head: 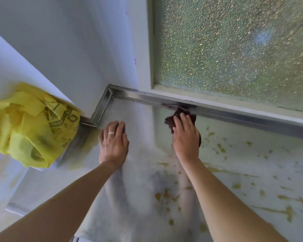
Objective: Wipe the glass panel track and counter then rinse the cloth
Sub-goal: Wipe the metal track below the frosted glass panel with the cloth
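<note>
My right hand (185, 137) presses a dark maroon cloth (180, 114) against the metal track (234, 114) that runs along the foot of the frosted glass panel (234, 46). The cloth bunches under my fingers and touches the track's edge. My left hand (114, 142), with a ring on one finger, lies flat and palm down on the shiny steel counter (140, 172), holding nothing. It rests to the left of the cloth, near the corner where the track turns.
A crumpled yellow plastic bag (31, 124) sits at the left against the white wall (68, 41). Yellowish-brown stains (252, 189) spatter the counter's right half. The counter's left edge (16, 209) drops off at the lower left.
</note>
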